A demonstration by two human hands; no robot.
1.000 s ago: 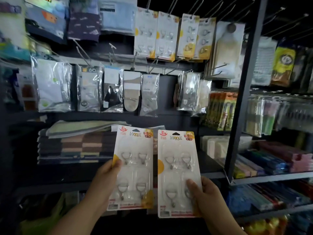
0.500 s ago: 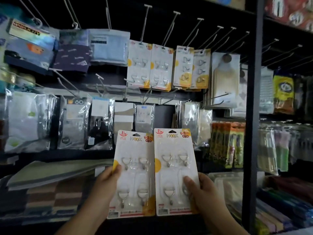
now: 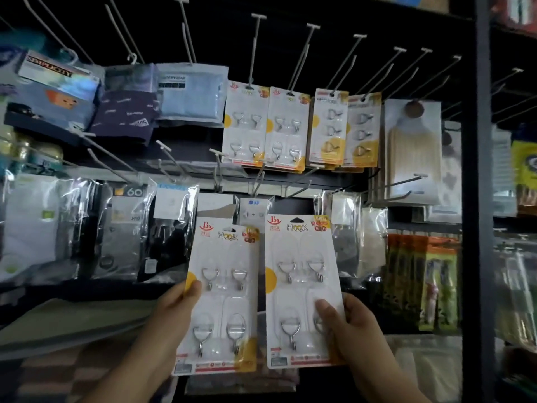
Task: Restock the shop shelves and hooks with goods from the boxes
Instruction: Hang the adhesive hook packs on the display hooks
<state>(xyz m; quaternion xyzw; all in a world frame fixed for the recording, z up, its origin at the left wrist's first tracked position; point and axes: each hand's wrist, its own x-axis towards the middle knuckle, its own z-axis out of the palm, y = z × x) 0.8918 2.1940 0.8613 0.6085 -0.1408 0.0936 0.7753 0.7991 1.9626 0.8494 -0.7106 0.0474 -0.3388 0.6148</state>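
Display pegs [image 3: 257,50] at upper centre already carry matching hook cards [image 3: 245,126]. Left hand [image 3: 174,309] pinches one hook pack [image 3: 220,298] and right hand [image 3: 353,330] another [image 3: 300,289], lower centre; both remain unhung

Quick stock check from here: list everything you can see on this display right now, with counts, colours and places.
held hook cards: 2, white with yellow, one per hand, low centre
hung four-hook cards: 2 stacks, white, upper pegs
hung three-hook cards: 2 stacks, yellow-white, right of those
bare pegs: several, metal, top
underwear packs: several, blue and navy, upper left
bagged socks: several, clear bags, middle row
left hand: grips left card
right hand: grips right card
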